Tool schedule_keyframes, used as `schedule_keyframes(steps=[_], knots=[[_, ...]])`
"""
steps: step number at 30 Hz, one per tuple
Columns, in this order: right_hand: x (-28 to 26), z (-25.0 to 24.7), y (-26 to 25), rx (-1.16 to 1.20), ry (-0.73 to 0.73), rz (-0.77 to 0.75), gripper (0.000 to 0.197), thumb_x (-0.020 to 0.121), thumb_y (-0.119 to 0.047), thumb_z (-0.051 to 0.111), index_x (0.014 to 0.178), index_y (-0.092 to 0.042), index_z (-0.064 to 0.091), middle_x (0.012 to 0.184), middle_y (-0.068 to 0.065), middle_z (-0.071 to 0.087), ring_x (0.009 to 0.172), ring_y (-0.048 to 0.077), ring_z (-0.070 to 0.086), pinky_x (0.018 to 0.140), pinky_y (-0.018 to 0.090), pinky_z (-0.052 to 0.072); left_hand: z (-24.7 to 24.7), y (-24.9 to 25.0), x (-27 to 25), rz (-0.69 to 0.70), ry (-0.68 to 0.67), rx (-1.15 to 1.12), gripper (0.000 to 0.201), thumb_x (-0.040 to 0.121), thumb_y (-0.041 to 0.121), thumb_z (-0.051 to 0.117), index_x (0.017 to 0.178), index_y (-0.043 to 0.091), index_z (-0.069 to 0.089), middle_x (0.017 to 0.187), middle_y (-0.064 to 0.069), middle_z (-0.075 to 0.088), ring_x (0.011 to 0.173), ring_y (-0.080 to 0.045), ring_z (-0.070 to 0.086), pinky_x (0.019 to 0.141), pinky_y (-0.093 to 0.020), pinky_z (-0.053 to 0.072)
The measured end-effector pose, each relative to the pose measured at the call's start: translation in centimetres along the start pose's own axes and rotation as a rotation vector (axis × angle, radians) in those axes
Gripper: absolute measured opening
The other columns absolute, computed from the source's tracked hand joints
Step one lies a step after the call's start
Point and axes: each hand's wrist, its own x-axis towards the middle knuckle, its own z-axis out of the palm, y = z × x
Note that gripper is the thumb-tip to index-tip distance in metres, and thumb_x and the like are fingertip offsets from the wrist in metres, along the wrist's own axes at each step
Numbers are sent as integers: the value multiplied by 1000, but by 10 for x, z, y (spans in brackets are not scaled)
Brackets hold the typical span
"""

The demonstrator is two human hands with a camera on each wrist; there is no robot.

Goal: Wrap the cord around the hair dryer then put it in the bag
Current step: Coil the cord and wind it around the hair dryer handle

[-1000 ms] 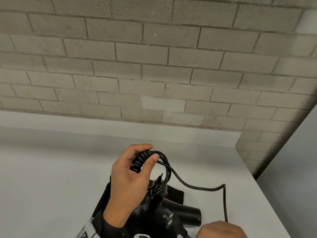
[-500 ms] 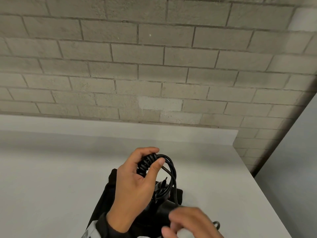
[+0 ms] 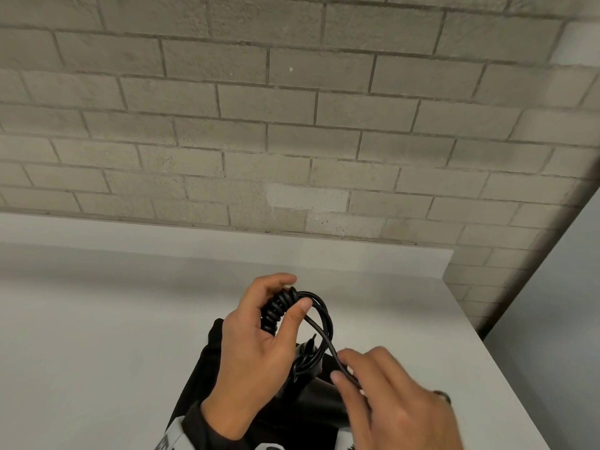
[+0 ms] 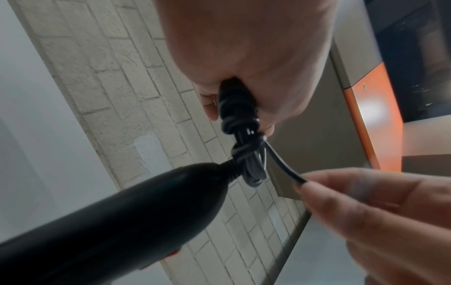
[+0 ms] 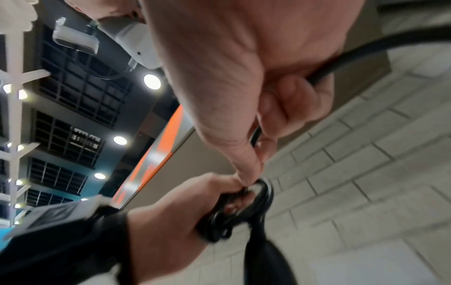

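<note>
A black hair dryer (image 3: 319,396) is held over a black bag (image 3: 203,368) lying on the white table (image 3: 97,336). Its handle (image 4: 117,208) points up toward my left hand (image 3: 259,339), which grips a bundle of coiled black cord (image 3: 276,308) at the handle's end. Loops of cord (image 3: 324,323) hang beside that bundle. My right hand (image 3: 383,397), low at the right, pinches the loose strand of cord (image 4: 285,169) between thumb and fingers just below the loops. In the right wrist view the cord (image 5: 366,56) runs on through that hand's palm.
A grey brick wall (image 3: 292,125) stands behind the table. The table's right edge (image 3: 487,345) drops off beside a grey panel (image 3: 568,319). An orange-trimmed wall (image 4: 373,119) shows in the wrist views.
My right hand has come up from the bottom edge toward the left hand, drawing the loose cord in. The long strand that lay across the table to the right is gone from there.
</note>
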Motion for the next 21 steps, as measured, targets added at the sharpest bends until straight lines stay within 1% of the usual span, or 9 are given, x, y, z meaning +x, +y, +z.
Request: schedule_keyframes(steps=[2, 4, 6, 8, 12, 15, 17, 19, 21], knots=[[11, -18, 6, -52, 27, -122, 20, 86, -31, 55, 78, -24, 72, 67, -6, 59, 38, 13, 45, 35, 16, 34, -1, 0, 0, 18, -30, -15, 21, 81, 27, 71, 101, 29, 65, 89, 11, 69, 86, -8, 67, 74, -10, 47], [23, -35, 13, -60, -1, -239, 22, 89, -31, 53, 77, -25, 70, 69, -7, 59, 40, 13, 43, 35, 19, 36, -1, 0, 1, 39, -78, -26, 19, 82, 27, 72, 100, 29, 66, 89, 8, 70, 86, -9, 68, 74, -10, 47], [35, -48, 19, -42, -70, -293, 24, 92, -35, 50, 80, -28, 69, 74, -9, 58, 44, 11, 44, 37, 21, 37, -2, -1, 1, 62, -124, -31, 18, 85, 29, 72, 101, 32, 66, 90, 7, 69, 86, -11, 68, 74, -11, 48], [47, -57, 25, -7, -130, -314, 24, 93, -39, 46, 85, -31, 67, 78, -12, 56, 50, 8, 46, 41, 22, 38, -3, -2, 1, 79, -156, -59, 19, 84, 32, 72, 102, 34, 65, 90, 6, 69, 84, -12, 68, 72, -11, 48], [70, -61, 36, 191, -216, -265, 19, 96, -44, 44, 92, -35, 59, 84, -19, 52, 64, 1, 49, 53, 21, 43, -8, 0, 0, 109, -218, -116, 20, 82, 33, 68, 102, 30, 66, 90, 6, 70, 81, -13, 69, 71, -12, 50], [83, -53, 39, 361, -232, -223, 18, 95, -44, 48, 90, -34, 61, 81, -21, 54, 70, 3, 53, 60, 14, 40, -12, 0, 1, 129, -253, -126, 19, 81, 32, 69, 100, 29, 66, 87, 4, 70, 77, -13, 68, 69, -12, 49], [90, -46, 36, 452, -220, -191, 17, 93, -42, 51, 88, -32, 64, 78, -20, 57, 68, 3, 53, 60, 9, 37, -14, 0, 1, 151, -268, -129, 20, 79, 32, 72, 99, 29, 66, 87, 4, 69, 78, -13, 67, 70, -12, 49], [93, -38, 33, 565, -216, -135, 16, 92, -41, 54, 84, -32, 64, 76, -17, 60, 63, 10, 52, 56, 10, 37, -15, 0, 2, 161, -284, -143, 27, 74, 30, 77, 98, 28, 66, 91, 6, 69, 83, -12, 68, 73, -12, 50], [94, -27, 30, 670, -218, -78, 16, 91, -42, 55, 81, -32, 64, 73, -15, 61, 59, 15, 51, 54, 20, 41, -15, 0, 2, 173, -293, -153, 32, 69, 29, 82, 97, 28, 66, 93, 8, 69, 84, -11, 69, 74, -12, 50]])
